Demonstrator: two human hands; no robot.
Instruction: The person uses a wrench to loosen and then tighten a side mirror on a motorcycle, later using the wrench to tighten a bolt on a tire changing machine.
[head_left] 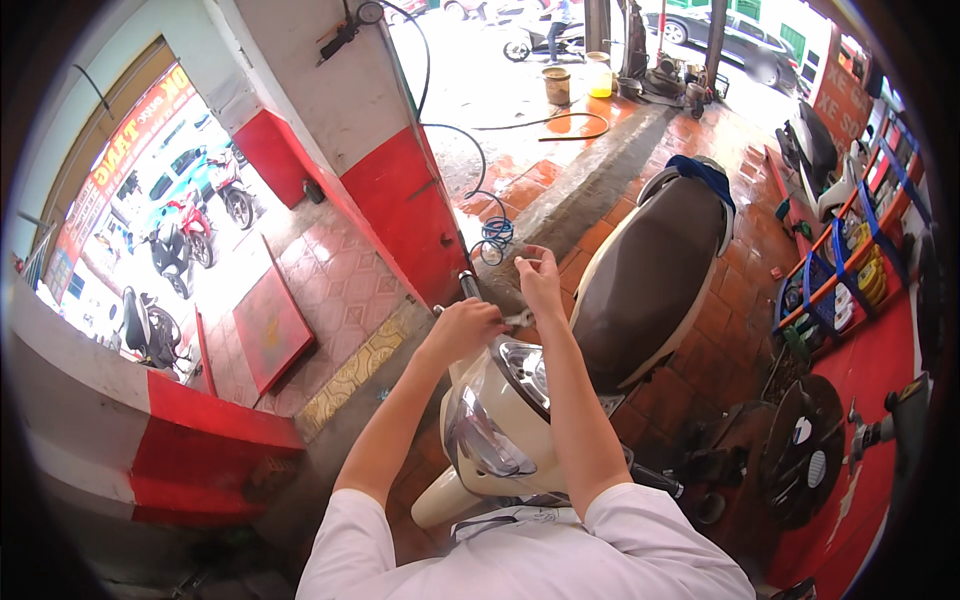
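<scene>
Left hand half-curled over handlebar of cream scooter, near dark handlebar grip; hold unclear. Right hand raised just beside, fingers nearly pinched; cannot tell on what. Apparently close handlebar work; next move likely calls for fingertip precision. Pale piece between hands too small to identify.

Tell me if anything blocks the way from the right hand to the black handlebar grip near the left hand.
Nothing visible stands between the right hand and the black grip: an open gap shows there. The left hand sits beside that path, on the grip's near side.
</scene>
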